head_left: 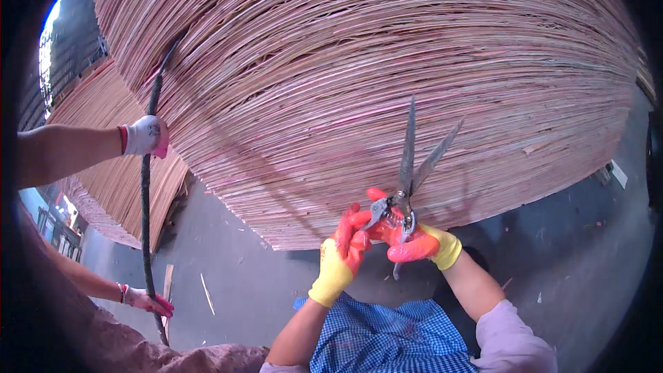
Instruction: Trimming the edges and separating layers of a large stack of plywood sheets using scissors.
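In front of the stack I hold a pair of long-bladed metal shears, its two blades spread apart and pointing away from me. My right hand, in a yellow glove with an orange-red coated palm, is closed round the handles. My left hand, gloved the same way, has its fingers closed at the handle just below the pivot. Wet-looking glove fingers partly cover the handles. Beyond the blades rises a tall stack of thin wood veneer sheets, with pinkish, layered edges.
At the left, another person's gloved hands grip a long dark bar, its far tip against the stack. Behind it stands a second veneer stack. Wood strips lie on the grey floor. A blue checked cloth covers my lap.
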`<state>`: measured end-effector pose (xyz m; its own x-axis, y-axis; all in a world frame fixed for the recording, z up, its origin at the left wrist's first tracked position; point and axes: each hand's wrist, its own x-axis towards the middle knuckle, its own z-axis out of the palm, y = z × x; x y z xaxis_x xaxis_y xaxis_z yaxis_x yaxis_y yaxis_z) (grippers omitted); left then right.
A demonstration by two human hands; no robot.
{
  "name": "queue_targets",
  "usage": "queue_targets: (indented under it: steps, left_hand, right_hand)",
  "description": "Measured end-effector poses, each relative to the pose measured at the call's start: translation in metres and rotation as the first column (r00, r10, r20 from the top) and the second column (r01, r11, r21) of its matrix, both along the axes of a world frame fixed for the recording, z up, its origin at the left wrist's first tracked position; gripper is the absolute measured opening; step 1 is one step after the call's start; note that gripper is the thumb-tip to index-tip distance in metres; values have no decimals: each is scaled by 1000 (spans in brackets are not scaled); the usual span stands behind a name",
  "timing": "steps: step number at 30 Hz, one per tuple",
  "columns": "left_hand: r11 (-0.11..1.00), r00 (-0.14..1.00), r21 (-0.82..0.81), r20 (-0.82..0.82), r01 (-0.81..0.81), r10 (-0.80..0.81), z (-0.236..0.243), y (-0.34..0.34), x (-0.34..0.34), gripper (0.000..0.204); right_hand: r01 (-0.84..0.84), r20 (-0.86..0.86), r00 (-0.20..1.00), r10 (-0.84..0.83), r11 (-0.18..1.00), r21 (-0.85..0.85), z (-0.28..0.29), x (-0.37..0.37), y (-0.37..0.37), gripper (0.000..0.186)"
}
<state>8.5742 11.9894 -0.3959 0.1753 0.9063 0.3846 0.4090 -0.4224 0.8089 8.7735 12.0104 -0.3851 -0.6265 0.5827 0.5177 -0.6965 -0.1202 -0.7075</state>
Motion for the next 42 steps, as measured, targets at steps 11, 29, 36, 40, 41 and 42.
queue_targets:
  steps: [11,29,36,40,41,42]
  left_hand:
    - [692,727,-482,681,537,-89,-65,-18,15,72]
    - [824,785,-370,604,429,-137,-48,-58,24,75]
    - [992,953,-117,291,-53,85,-55,-58,13,55]
    - [935,701,-302,707,186,89,-53,-65,22,51]
    - [954,681,-275,721,117,124,-62,-60,23,48]
    - [968,663,-250,730,31,167,-77,-54,21,45]
  right_hand:
    - [380,239,898,-368,925,-4,-47,-3,-31,90]
    - [752,272,-106,-957,101,651,-61,-15,-1,50]
    - [693,431,-7,-903,306,652,-50,-44,-39,59]
    - [634,354,-41,-934,250,732,-36,-58,-45,59]
    - [683,434,62,-899,355,639,-33,-59,-46,60]
    - [679,431,62,-900,354,643,-33,-61,-49,60]
